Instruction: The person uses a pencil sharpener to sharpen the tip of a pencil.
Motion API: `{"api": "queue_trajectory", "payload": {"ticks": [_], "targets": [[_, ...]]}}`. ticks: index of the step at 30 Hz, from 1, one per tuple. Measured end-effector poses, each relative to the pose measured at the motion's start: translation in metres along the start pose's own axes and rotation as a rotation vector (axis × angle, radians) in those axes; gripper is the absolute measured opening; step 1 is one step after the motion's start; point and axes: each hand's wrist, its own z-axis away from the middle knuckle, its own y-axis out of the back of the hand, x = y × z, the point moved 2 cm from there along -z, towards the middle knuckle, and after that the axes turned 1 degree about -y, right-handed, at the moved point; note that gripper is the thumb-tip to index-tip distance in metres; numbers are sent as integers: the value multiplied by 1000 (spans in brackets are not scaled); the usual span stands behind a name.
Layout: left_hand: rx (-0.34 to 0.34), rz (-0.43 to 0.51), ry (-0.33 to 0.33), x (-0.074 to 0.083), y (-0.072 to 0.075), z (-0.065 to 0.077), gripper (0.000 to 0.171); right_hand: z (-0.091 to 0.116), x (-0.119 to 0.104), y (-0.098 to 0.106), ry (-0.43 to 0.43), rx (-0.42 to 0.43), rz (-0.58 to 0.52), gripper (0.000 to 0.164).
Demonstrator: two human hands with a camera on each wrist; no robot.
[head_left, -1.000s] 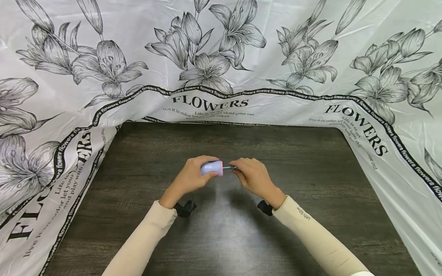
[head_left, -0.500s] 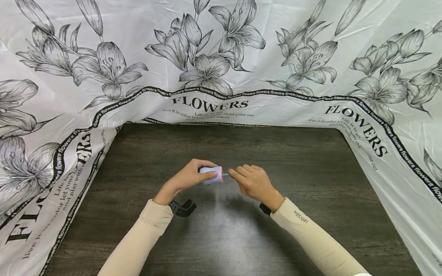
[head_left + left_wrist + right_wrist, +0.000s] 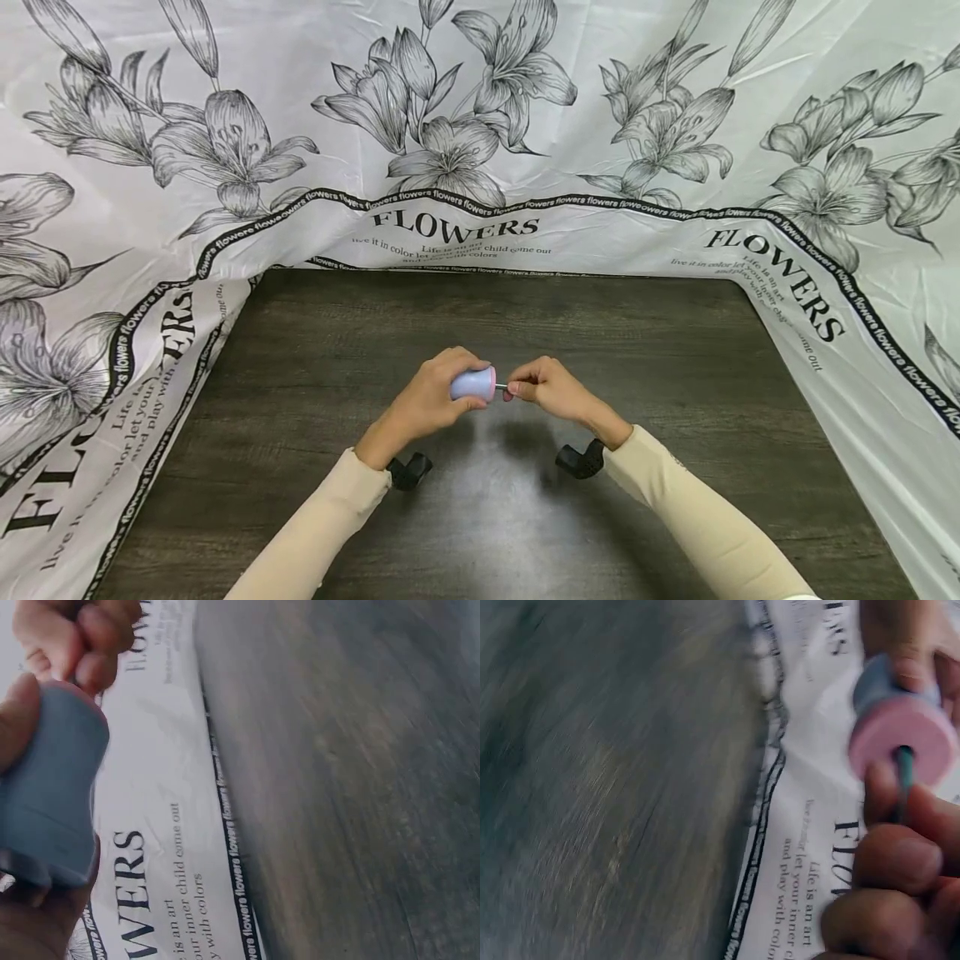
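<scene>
- The pencil sharpener (image 3: pixel 471 386), as it looks to be, is a rounded blue barrel with a pink end (image 3: pixel 889 735), held on its side above the dark surface (image 3: pixel 630 333), near the middle
- The left hand (image 3: pixel 429 396) grips the barrel, thumb on the near side and fingers over the far side, leaving the pink end uncovered and facing the right hand (image 3: pixel 555 390)
- The right hand pinches a thin green pencil (image 3: pixel 905 776), whose other end sits in the hole of the pink end; how deep it goes is hidden
- The barrel is probably light, stiff plastic, smooth enough to twist in a loose grasp; the slightly narrowed waist seen from the left wrist looks the best place to hold
- The pencil is likely light and rigid but slim, its hidden tip perhaps fragile, so a pinch in line with the hole should spare it sideways strain
- Beyond the surface hangs a white flower-printed cloth (image 3: pixel 615 242)
</scene>
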Motion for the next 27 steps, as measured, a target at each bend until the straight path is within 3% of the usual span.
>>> {"api": "queue_trajectory", "payload": {"ticks": [3,6,9,16,20,24,27], "targets": [[8,-43,-47,-1,-3,2,47,-1,5,1,-59,-59,-75,25],[20,-47,-39,-3,-2,2,44,0,6,-1,2,-4,34,20],[32,-24,24,-7,1,0,43,2,4,-5,139,133,241,16],[-9,90,275,-15,11,-3,40,4,1,-14,545,494,734,19],[-65,246,367,-19,16,-5,39,4,1,-16,735,625,933,15],[-168,531,467,-23,18,-6,41,5,2,-17,874,720,1123,19],[-232,715,555,-25,18,-4,44,5,4,-18,925,769,1217,20]]}}
